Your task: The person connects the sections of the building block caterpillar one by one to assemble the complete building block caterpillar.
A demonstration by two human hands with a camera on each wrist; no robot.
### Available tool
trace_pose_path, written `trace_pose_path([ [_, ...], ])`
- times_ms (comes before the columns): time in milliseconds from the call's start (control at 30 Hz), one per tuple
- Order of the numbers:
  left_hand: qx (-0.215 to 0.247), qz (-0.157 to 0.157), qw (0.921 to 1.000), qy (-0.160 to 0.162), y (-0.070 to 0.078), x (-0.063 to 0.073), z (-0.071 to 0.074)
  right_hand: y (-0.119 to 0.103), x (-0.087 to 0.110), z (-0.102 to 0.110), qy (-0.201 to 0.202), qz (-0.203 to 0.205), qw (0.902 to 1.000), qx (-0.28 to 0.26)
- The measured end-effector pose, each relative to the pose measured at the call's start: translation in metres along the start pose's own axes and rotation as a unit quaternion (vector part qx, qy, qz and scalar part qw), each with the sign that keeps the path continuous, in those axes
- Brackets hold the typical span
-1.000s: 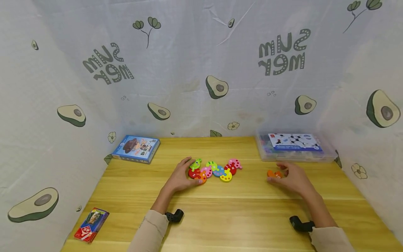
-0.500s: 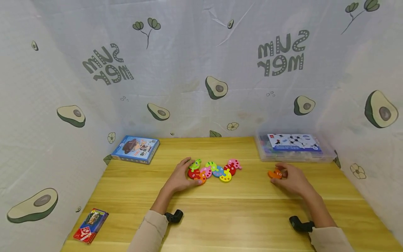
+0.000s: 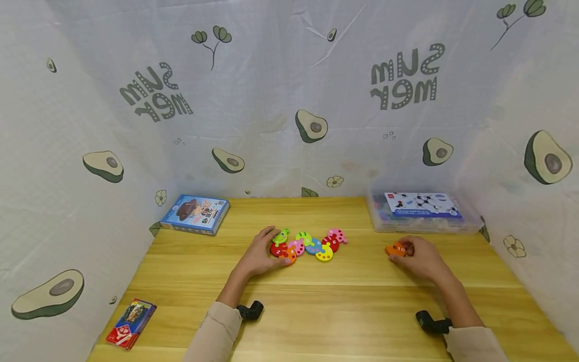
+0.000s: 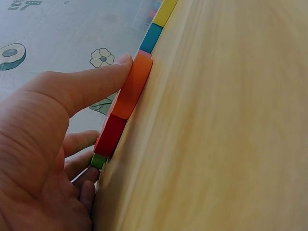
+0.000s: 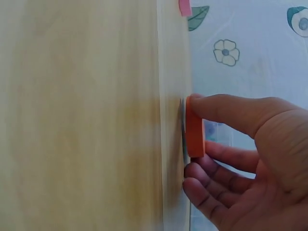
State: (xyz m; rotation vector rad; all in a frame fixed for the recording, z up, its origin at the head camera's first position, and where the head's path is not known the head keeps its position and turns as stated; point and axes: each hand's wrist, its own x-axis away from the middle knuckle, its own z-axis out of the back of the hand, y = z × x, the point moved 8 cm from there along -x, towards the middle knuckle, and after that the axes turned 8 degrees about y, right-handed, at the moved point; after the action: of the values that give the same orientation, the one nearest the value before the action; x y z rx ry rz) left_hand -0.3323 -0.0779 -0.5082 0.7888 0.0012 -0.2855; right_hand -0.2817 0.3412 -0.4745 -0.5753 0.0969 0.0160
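A caterpillar number puzzle [image 3: 313, 246] of joined, colourful pieces lies flat on the wooden table, its green head [image 3: 281, 236] at the left and a pink piece [image 3: 336, 234] at the right end. My left hand [image 3: 258, 256] grips the head end, the thumb against the orange piece [image 4: 133, 89] and the fingers by the red piece [image 4: 109, 134] and the green head. Off to the right, my right hand [image 3: 422, 256] pinches a separate orange puzzle piece [image 3: 395, 249] marked 10. In the right wrist view this piece [image 5: 195, 127] stands close over the tabletop, thumb on its near end.
A blue picture box [image 3: 196, 213] lies at the back left, and a clear plastic case [image 3: 425, 211] with a printed label at the back right. Small red-and-blue card packs [image 3: 131, 323] sit at the front left. A printed cloth [image 3: 271, 100] hangs behind the table.
The orange piece has turned in my right hand's fingers, so its number 10 now shows more plainly. My left hand and the joined puzzle have stayed in place.
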Motion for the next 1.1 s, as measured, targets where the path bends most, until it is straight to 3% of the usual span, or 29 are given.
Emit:
trace_pose_path([
  [767,0.002,-0.002,1.0,-0.009,-0.002,0.002,-0.001,-0.052,-0.003,-0.014,0.032,0.069,0.9964,-0.038],
  [1100,0.005,-0.006,1.0,-0.003,0.001,0.001,0.001,-0.079,-0.011,-0.025,0.036,0.078,0.9951,-0.049],
])
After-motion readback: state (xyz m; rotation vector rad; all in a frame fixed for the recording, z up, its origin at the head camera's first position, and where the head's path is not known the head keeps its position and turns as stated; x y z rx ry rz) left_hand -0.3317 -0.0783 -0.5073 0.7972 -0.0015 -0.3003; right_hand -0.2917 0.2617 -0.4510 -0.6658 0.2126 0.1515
